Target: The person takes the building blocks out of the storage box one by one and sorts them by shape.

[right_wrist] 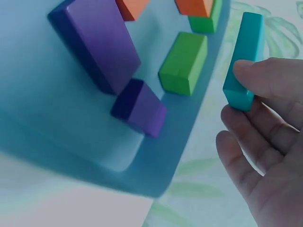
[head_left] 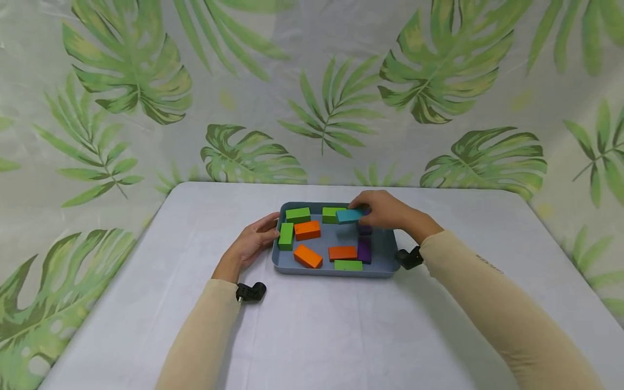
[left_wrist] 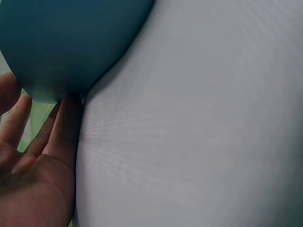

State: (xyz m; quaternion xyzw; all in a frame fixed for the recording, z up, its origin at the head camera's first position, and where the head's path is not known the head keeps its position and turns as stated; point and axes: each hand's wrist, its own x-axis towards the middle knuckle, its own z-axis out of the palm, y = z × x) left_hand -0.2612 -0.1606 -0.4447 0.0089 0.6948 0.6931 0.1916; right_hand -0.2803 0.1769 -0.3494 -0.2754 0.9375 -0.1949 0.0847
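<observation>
A turquoise block (head_left: 349,216) is pinched between the thumb and fingers of my right hand (head_left: 382,210), raised over the far right part of a grey-blue tray (head_left: 336,273). The right wrist view shows the block (right_wrist: 244,61) gripped near one end. My left hand (head_left: 252,241) rests at the tray's left side, its fairly straight fingers and thumb touching the outer wall (left_wrist: 71,47). Below and beside the held block are a green block (right_wrist: 183,64) and two purple blocks (right_wrist: 102,45), one partly hidden by my right hand in the head view.
Orange blocks (head_left: 307,231) and more green blocks (head_left: 286,236) lie spread inside the tray, several along its walls. The tray stands on a white-covered table (head_left: 312,330). A leaf-patterned cloth (head_left: 331,108) hangs behind the table's far edge.
</observation>
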